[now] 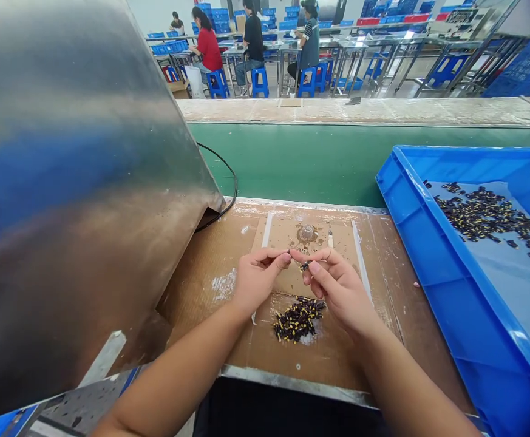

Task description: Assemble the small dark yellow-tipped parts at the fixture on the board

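Observation:
Over the cardboard-covered bench, my left hand (261,273) pinches a tiny dark piece between thumb and index finger. Its fingertips meet the index finger of my right hand (335,282). That right hand is closed around a small black and yellow part (305,266), held at the thumb and fingers. Just below both hands lies a loose pile of small black and yellow parts (297,320). Beyond them, a small clear round cup (307,232) sits on a stained cardboard sheet, with a thin white-handled tool (330,238) to its right.
A large metal panel (73,182) rises on the left, a black cable (235,182) beside it. On the right stands a blue tray (447,273) holding many similar parts. A green belt (292,161) runs behind the bench. Several people sit or stand at far tables.

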`<state>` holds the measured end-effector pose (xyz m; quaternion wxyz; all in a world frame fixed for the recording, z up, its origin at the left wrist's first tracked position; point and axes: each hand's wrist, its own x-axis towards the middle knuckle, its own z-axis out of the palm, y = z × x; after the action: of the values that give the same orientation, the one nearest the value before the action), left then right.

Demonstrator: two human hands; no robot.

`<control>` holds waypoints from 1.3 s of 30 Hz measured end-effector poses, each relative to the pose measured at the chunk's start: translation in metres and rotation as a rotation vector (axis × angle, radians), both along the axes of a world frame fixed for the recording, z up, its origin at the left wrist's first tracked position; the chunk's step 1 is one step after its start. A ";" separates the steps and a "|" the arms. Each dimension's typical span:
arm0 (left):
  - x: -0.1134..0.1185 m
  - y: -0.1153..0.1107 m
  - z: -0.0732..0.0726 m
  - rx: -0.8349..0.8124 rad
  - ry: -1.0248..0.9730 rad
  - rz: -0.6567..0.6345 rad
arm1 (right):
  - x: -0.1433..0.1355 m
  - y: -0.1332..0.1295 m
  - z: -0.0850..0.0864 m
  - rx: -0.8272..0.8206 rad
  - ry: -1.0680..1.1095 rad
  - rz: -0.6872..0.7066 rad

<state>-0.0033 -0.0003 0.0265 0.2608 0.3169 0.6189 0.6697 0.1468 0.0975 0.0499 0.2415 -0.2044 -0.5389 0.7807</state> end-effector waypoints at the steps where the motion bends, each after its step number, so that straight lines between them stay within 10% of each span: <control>1: 0.000 0.001 0.000 0.007 -0.093 -0.022 | 0.000 -0.001 0.000 0.014 -0.010 -0.003; 6: 0.004 0.004 0.003 0.091 -0.491 -0.073 | 0.000 -0.002 -0.001 0.023 0.035 -0.044; 21: 0.007 0.003 0.012 0.132 -0.757 -0.123 | -0.001 -0.003 -0.014 0.086 -0.016 -0.228; 39: 0.018 -0.007 0.021 0.179 -0.644 -0.154 | 0.004 -0.025 -0.001 0.556 0.050 -0.335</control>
<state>0.0150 -0.0070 0.0478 0.4638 0.1567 0.4177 0.7654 0.1511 0.0726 0.0484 0.4265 -0.1972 -0.6841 0.5579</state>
